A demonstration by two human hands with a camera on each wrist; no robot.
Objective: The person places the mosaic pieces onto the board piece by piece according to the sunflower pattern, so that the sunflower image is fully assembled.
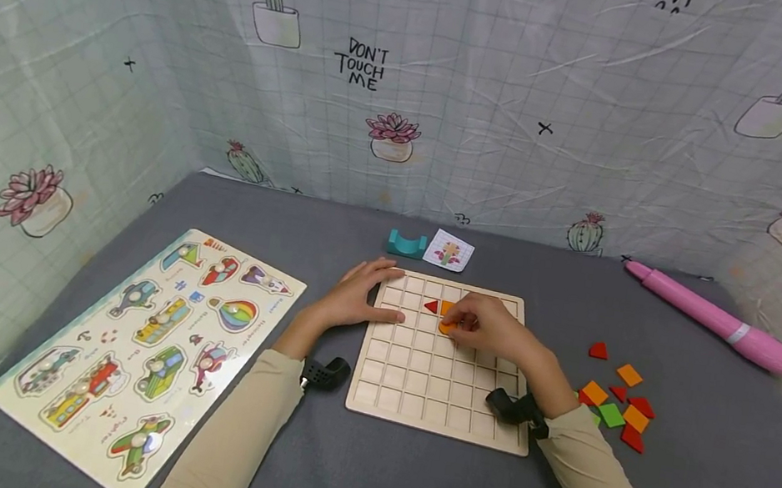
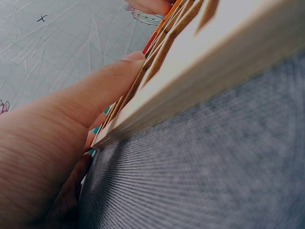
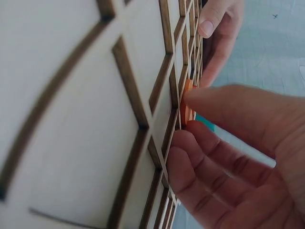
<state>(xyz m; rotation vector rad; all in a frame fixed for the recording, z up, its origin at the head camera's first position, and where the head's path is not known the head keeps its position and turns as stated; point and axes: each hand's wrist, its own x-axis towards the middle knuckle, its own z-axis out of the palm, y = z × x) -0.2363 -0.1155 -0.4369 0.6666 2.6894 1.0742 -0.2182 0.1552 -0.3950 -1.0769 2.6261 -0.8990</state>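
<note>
A square wooden grid board (image 1: 404, 381) lies on the grey cloth in front of me. My left hand (image 1: 353, 297) rests at its far left corner, thumb laid over the grid and fingers stretched along the edge. My right hand (image 1: 488, 326) pinches an orange tile (image 1: 446, 329) low over a grid cell; its fingertips partly cover the tile. Just beyond sits another orange tile (image 1: 445, 308), with a red triangle tile (image 1: 431, 307) to its left. In the right wrist view, the thumb (image 3: 209, 102) lies against orange tile (image 3: 186, 102) edges.
Loose red, orange and green tiles (image 1: 612, 414) lie right of the board. Behind it stand a teal holder (image 1: 407, 245) and a pattern card (image 1: 448, 251). A vehicle puzzle board (image 1: 196, 333) lies at left, a pink pen-shaped object (image 1: 714, 316) at far right.
</note>
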